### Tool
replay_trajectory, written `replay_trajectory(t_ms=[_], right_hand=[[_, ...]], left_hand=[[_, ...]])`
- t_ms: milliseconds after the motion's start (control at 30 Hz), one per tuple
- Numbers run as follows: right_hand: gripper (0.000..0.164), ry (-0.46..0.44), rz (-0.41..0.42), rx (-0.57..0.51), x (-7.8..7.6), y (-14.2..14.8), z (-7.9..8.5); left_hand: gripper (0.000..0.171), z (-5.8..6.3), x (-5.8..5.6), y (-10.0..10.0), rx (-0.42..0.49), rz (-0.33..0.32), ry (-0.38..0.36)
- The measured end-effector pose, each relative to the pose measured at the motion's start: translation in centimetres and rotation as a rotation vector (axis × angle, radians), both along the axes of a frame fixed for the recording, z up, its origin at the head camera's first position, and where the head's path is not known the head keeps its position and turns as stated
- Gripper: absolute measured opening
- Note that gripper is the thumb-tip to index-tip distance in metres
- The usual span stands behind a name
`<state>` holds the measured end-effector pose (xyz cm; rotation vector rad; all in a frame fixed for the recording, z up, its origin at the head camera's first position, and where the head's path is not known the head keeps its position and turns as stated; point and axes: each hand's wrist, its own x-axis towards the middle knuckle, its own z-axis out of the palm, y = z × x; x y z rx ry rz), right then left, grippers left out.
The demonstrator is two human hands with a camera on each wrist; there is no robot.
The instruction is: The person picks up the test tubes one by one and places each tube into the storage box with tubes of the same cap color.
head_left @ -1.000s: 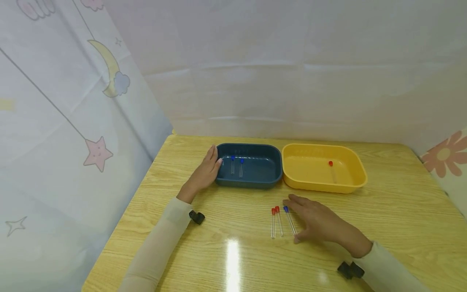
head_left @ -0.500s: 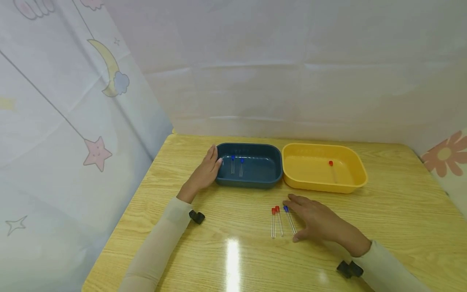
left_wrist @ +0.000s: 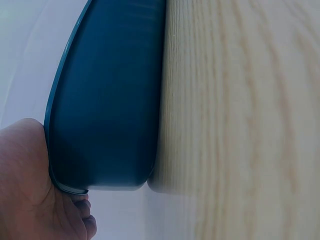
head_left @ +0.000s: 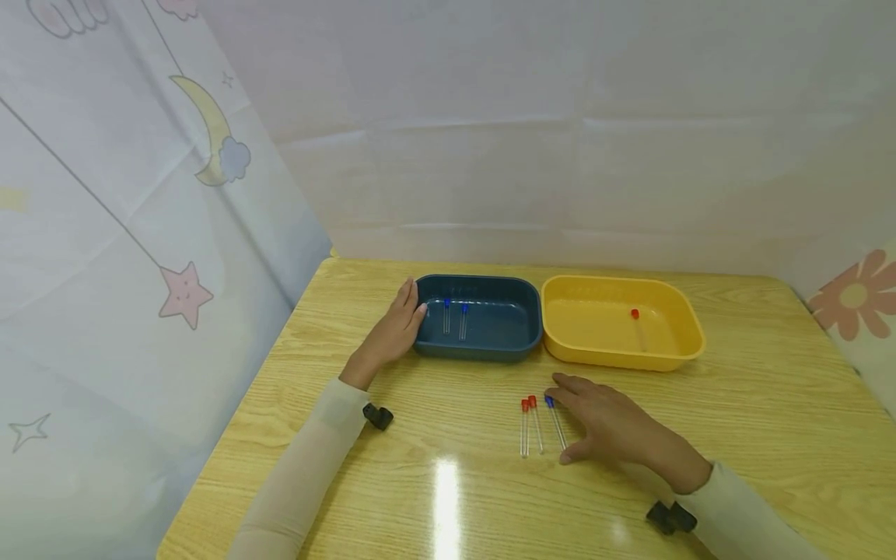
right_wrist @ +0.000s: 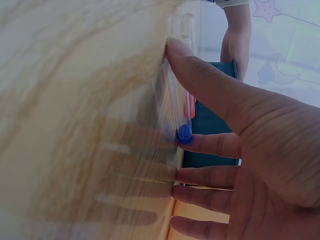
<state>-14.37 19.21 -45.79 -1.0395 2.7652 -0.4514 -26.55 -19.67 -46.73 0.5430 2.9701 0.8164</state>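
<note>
At the left end of a dark blue tub (head_left: 478, 351), my left hand (head_left: 392, 328) holds the rim, its thumb over the edge. In the left wrist view the palm lies against the rim and the fingertips (left_wrist: 90, 225) show past the tub's end. My right hand (head_left: 616, 424) rests on the table with fingers spread around a blue-capped test tube (head_left: 557, 425). In the right wrist view its index finger touches the blue cap (right_wrist: 185, 134), while the thumb is by the tube's other end. Two red-capped test tubes (head_left: 524, 428) lie just left of it.
Two blue-capped tubes (head_left: 463, 323) lie inside the dark blue tub. A yellow tub (head_left: 623, 361) stands against its right side, holding one red-capped tube (head_left: 635, 315). Both stand on a wood-grain table (head_left: 392, 482), before a pale cloth backdrop (head_left: 476, 171).
My right thumb has shifted very slightly left along the blue-capped tube's lower end. The left hand, tubs and other tubes stay where they were.
</note>
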Motion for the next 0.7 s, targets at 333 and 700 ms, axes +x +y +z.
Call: replay_trajectory(t_ms=[333,700], right_hand=[[0.098,0.041,0.012,0.011,-0.07,0.09,-0.19],[0.094,0.125,-0.013,-0.067,-0.22,-0.36,-0.35]], left_hand=[[0.067,0.02,0.06,0.01,0.0,0.001,0.006],[0.066,-0.19,-0.13,-0.03,0.006,-0.003,0.011]])
